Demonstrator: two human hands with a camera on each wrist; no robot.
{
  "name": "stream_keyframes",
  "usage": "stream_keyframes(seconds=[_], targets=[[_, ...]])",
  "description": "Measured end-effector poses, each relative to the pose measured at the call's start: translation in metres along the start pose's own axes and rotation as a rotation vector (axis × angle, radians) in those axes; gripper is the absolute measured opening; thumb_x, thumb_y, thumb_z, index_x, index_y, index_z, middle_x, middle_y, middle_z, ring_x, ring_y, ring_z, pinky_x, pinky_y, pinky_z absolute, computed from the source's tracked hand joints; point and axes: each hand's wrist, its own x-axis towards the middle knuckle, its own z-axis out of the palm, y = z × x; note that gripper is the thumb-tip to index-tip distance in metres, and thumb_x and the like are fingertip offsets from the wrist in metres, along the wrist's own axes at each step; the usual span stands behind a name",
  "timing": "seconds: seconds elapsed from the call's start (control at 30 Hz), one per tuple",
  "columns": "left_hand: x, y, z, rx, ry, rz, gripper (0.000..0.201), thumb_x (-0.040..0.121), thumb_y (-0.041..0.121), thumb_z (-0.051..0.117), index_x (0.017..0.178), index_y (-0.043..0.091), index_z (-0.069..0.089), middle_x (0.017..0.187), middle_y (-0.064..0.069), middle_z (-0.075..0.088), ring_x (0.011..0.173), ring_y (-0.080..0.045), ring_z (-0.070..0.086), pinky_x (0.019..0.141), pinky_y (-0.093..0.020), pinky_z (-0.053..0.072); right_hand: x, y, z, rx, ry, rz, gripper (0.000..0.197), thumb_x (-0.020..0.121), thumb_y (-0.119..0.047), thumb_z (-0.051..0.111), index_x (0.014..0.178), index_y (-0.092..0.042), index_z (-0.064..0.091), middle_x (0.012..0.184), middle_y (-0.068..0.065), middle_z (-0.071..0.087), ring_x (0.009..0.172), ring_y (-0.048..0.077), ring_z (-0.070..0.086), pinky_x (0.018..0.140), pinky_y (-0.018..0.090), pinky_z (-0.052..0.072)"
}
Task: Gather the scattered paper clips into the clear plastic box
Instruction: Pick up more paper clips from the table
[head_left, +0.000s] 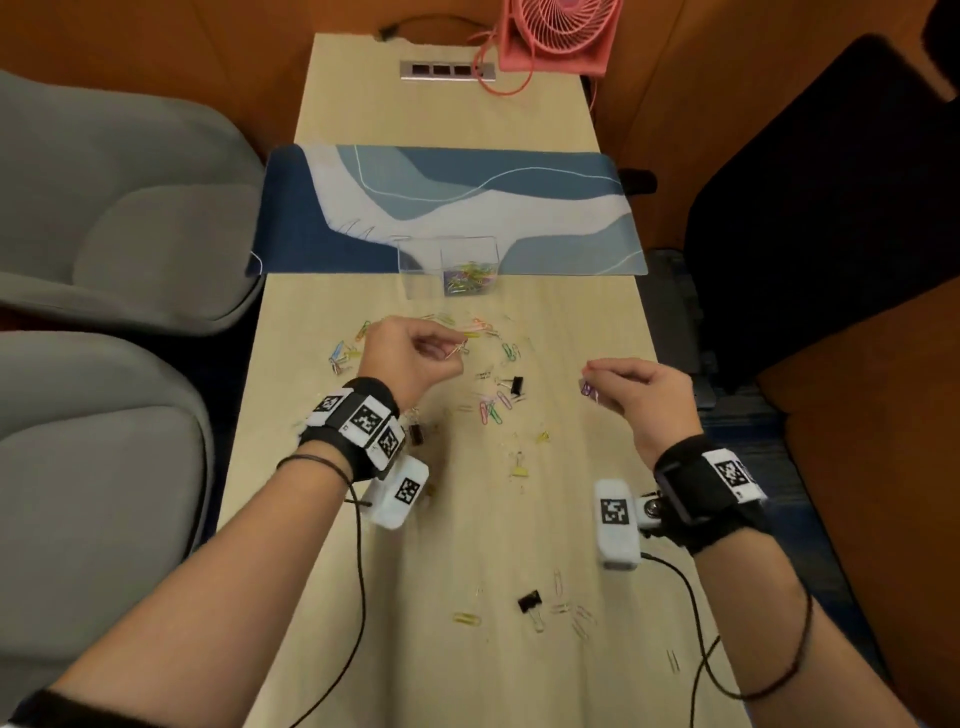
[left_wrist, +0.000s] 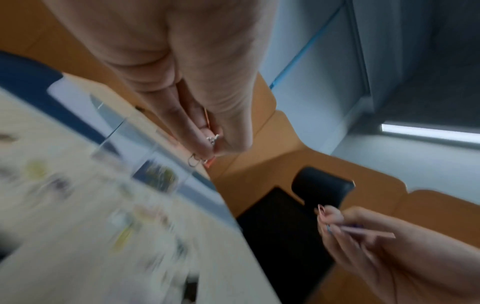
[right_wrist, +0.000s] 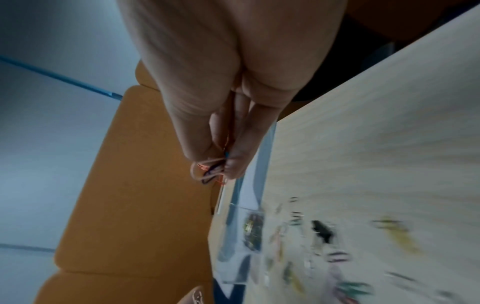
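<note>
The left hand (head_left: 410, 353) is hovering above the table (head_left: 457, 519), well in from the left edge, its fingers curled and pinching a few clips (left_wrist: 205, 156) at the fingertips. The right hand (head_left: 641, 395) is hanging near the right edge, thumb and fingers pinching a small bunch of clips (right_wrist: 210, 170), pink and purple among them. The box (head_left: 470, 265) is standing at the near edge of the blue mat (head_left: 363, 208), midway across the table, already holding a pile of coloured clips. More clips (head_left: 491, 410) are lying scattered on the table between the hands and toward the near edge, with black binder clips (head_left: 531, 603) among them.
</note>
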Motion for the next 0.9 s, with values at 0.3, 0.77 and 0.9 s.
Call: stream_keyframes(seconds=[0.3,0.77,0.9], targets=[[0.128,0.009,0.015,-0.073,0.207,0.079,0.02,0.076,0.005,0.075,0.092,0.015,0.079,0.079,-0.002,0.074,0.063,-0.006,0.061,0.071,-0.017,0.056,0.094,-0.025,0.062,0.115,0.066,-0.081,0.013,0.077,0.003,0.074,0.089,-0.001,0.074,0.083,0.008,0.075,0.071,0.011,0.07,0.066,0.018,0.054],[0.169,-0.038,0.041,0.025,0.186,0.143,0.022,0.083,0.005,0.071,0.101,0.017,0.076,0.096,0.005,0.073,0.079,-0.003,0.068,0.078,-0.018,0.057,0.197,-0.029,0.112,-0.066,0.005,-0.267,0.009,0.074,0.001,0.074,0.082,-0.003,0.074,0.082,0.008,0.075,0.075,0.023,0.072,0.072,0.03,0.059],[0.158,-0.042,0.033,-0.023,0.301,0.199,0.018,0.085,0.007,0.068,0.097,0.018,0.077,0.094,0.006,0.072,0.078,-0.007,0.066,0.074,-0.02,0.055,0.209,-0.027,0.133,-0.201,-0.018,-0.419,0.01,0.073,-0.004,0.076,0.08,-0.01,0.073,0.076,0.002,0.074,0.069,0.014,0.071,0.072,0.029,0.06]])
